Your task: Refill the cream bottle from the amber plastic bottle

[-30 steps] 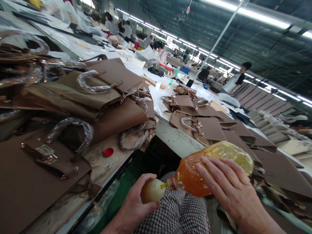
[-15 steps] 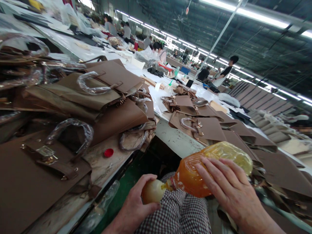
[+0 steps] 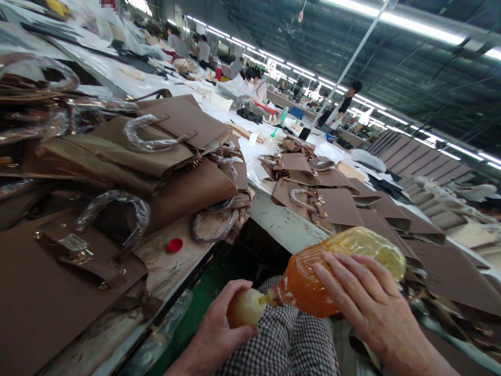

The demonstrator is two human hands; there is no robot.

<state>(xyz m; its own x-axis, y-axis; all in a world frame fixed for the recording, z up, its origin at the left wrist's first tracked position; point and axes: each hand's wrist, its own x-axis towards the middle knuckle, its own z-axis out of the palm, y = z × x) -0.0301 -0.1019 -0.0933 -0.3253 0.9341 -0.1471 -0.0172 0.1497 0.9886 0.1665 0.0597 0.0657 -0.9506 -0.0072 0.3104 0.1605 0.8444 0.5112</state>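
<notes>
Clasping a small, round, whitish plastic bottle (image 3: 246, 309), the left hand (image 3: 220, 322) is holding it neck-to-neck with the large, orange-filled plastic bottle (image 3: 307, 279) the right hand (image 3: 366, 297) is grasping.

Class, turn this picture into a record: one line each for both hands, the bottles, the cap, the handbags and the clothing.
Left hand: holds small translucent bottle
Right hand: grips large plastic bottle, orange liquid inside
Bottles: large one tilted, neck at small one's mouth
Red cap: on stained work surface
Handbags: brown, some handles plastic-wrapped
Clothing: checkered trousers
</notes>
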